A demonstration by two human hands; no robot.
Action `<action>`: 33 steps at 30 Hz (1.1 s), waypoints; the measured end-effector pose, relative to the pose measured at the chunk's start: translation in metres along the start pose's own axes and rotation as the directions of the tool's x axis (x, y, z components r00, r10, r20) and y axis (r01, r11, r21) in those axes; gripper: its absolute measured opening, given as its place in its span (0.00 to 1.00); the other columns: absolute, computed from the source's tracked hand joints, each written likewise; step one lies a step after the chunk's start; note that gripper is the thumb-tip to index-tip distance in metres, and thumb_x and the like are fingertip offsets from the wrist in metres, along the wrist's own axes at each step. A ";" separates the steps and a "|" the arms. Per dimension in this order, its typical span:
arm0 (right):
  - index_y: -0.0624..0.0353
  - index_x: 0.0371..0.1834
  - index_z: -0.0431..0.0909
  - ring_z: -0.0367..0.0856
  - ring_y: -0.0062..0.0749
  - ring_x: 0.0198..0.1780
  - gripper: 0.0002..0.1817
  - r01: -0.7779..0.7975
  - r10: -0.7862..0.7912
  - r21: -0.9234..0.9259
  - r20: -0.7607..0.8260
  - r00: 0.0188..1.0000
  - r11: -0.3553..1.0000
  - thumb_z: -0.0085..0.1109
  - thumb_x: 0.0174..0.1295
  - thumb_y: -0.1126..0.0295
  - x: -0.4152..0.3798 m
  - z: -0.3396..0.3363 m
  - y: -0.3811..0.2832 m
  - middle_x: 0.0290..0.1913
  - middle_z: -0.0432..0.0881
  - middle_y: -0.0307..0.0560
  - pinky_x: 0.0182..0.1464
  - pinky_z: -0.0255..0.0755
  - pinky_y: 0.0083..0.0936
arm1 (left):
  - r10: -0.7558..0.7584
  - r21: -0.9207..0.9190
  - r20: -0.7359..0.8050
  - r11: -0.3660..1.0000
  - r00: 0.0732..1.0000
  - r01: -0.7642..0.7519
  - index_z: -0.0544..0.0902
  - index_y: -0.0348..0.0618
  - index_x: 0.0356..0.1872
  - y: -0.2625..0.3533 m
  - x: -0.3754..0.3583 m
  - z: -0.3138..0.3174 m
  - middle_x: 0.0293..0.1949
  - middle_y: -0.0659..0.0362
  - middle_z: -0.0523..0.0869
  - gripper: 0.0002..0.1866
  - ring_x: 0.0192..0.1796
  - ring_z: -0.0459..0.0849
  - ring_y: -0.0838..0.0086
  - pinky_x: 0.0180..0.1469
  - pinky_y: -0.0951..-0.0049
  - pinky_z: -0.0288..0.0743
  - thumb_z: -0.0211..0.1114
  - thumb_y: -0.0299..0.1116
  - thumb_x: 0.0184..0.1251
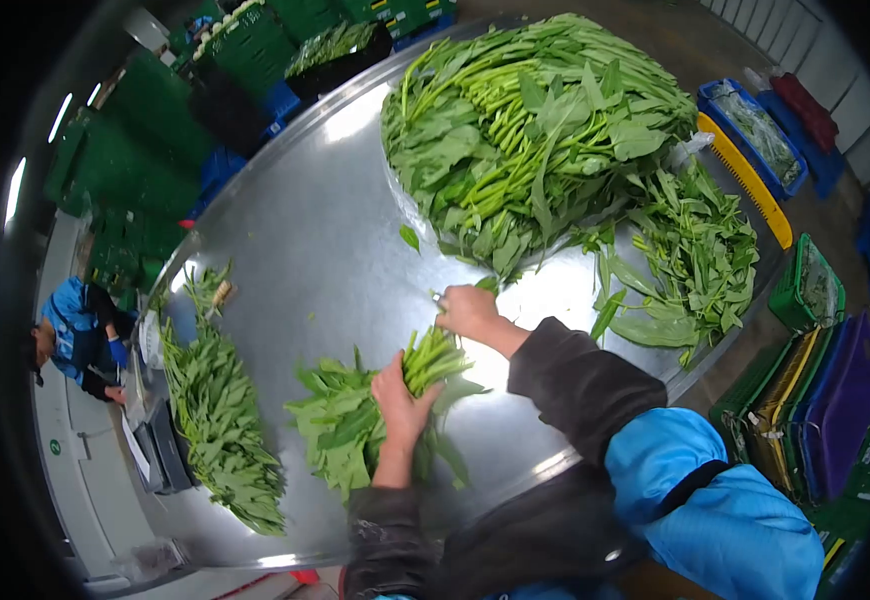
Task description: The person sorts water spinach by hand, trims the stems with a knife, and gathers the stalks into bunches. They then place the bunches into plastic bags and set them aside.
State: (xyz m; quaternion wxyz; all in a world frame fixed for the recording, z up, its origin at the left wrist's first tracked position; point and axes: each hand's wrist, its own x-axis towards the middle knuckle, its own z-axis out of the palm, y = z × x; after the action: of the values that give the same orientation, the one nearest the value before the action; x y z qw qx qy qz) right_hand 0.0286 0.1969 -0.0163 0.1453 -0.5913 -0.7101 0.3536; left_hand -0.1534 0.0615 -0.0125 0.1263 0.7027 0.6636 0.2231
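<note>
On the metal table (285, 250), my left hand (402, 400) is wrapped round a bunch of leafy green stems (345, 415), its cut ends pointing up and right. My right hand (470, 312) is closed just above and right of those ends; a small metallic thing shows at its fingertips, too small to name. Beyond my hands rises a large heap of leafy greens (545, 130), partly on clear plastic. A looser pile (700, 250) lies to its right. On the left rests a long pile of greens (220, 420).
At the far left a co-worker (80, 320) in blue stands by a grey device (162, 445). Green crates (120, 150) are stacked behind the table. To the right are a blue crate (755, 135), a yellow edge piece (745, 180), a green basket (812, 285) and stacked baskets (805, 410).
</note>
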 end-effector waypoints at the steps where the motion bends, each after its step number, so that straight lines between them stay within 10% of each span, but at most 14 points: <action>1: 0.61 0.31 0.82 0.83 0.53 0.39 0.20 -0.080 0.082 0.070 -0.018 0.996 0.994 0.66 0.45 0.54 -0.006 -0.003 0.008 0.34 0.84 0.58 0.43 0.76 0.42 | -0.060 -0.044 0.027 0.997 0.998 0.061 0.71 0.38 0.64 0.003 0.002 -0.005 0.50 0.45 0.78 0.45 0.54 0.74 0.52 0.60 0.57 0.64 0.79 0.44 0.42; 6: 0.64 0.33 0.78 0.80 0.35 0.24 0.15 -0.044 0.107 0.492 -0.100 0.989 0.869 0.64 0.50 0.63 -0.080 -0.026 0.073 0.22 0.79 0.46 0.30 0.75 0.32 | -0.162 -0.197 0.055 0.966 0.985 0.170 0.71 0.37 0.63 -0.002 0.008 -0.005 0.50 0.43 0.78 0.41 0.54 0.73 0.50 0.64 0.56 0.60 0.76 0.43 0.45; 9: 0.57 0.26 0.71 0.63 0.17 0.11 0.08 -0.242 0.255 0.778 0.109 0.961 0.579 0.63 0.54 0.73 -0.138 -0.066 0.066 0.14 0.69 0.36 0.13 0.55 0.18 | -0.104 -0.029 0.062 0.994 0.993 0.106 0.68 0.34 0.64 0.004 0.008 -0.004 0.54 0.42 0.76 0.39 0.58 0.70 0.47 0.67 0.53 0.56 0.71 0.35 0.48; 15: 0.59 0.27 0.71 0.63 0.17 0.11 0.07 -0.127 0.046 0.926 0.119 0.992 0.354 0.61 0.54 0.76 -0.194 -0.123 0.048 0.15 0.70 0.38 0.12 0.54 0.18 | 0.179 -0.067 -0.237 0.977 0.955 -0.200 0.68 0.33 0.63 0.080 -0.014 -0.056 0.61 0.41 0.71 0.36 0.67 0.65 0.45 0.70 0.51 0.54 0.69 0.31 0.50; 17: 0.60 0.28 0.70 0.63 0.17 0.11 0.07 -0.070 0.005 0.956 0.071 0.997 0.284 0.60 0.54 0.76 -0.200 -0.138 0.030 0.16 0.71 0.39 0.12 0.55 0.18 | 0.253 -0.327 -0.064 0.909 0.965 -0.259 0.72 0.35 0.61 0.106 -0.041 -0.059 0.58 0.43 0.75 0.29 0.63 0.71 0.48 0.66 0.56 0.63 0.68 0.34 0.58; 19: 0.61 0.31 0.69 0.64 0.17 0.11 0.07 0.011 -0.048 0.988 -0.003 0.999 0.152 0.59 0.55 0.76 -0.200 -0.142 0.025 0.20 0.72 0.42 0.12 0.58 0.18 | 0.255 -0.574 0.370 0.819 0.893 0.004 0.74 0.39 0.62 0.134 -0.067 -0.071 0.57 0.48 0.79 0.24 0.59 0.77 0.57 0.63 0.63 0.68 0.65 0.32 0.64; 23: 0.59 0.32 0.70 0.64 0.16 0.12 0.08 -0.044 -0.007 0.959 0.048 0.999 0.280 0.62 0.56 0.75 -0.194 -0.129 0.015 0.21 0.72 0.39 0.13 0.57 0.17 | 0.180 -0.709 0.451 0.667 0.874 0.228 0.80 0.38 0.55 0.150 -0.097 -0.100 0.42 0.50 0.87 0.19 0.41 0.86 0.66 0.46 0.72 0.77 0.68 0.30 0.63; 27: 0.60 0.34 0.70 0.63 0.16 0.12 0.12 -0.245 0.045 0.915 0.243 0.969 0.320 0.65 0.58 0.69 -0.182 -0.076 -0.005 0.20 0.71 0.37 0.13 0.55 0.16 | 0.078 -0.317 0.080 0.947 0.994 -0.049 0.85 0.43 0.44 0.108 -0.103 -0.138 0.31 0.53 0.85 0.12 0.29 0.84 0.61 0.32 0.67 0.77 0.69 0.31 0.59; 33: 0.61 0.36 0.74 0.66 0.18 0.13 0.15 -0.346 0.201 0.794 0.282 0.938 0.500 0.68 0.59 0.62 -0.122 0.031 -0.013 0.20 0.74 0.37 0.14 0.59 0.19 | -0.057 0.086 0.082 0.995 0.995 0.050 0.84 0.43 0.43 0.015 -0.089 -0.105 0.39 0.53 0.80 0.14 0.45 0.79 0.58 0.44 0.60 0.73 0.69 0.28 0.54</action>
State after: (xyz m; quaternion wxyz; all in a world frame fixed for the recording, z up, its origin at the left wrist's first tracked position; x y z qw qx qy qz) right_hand 0.0314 0.0707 -0.0031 0.2952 -0.5269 -0.3624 0.7099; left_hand -0.1923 -0.0403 0.0728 0.1306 0.6983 0.6850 0.1617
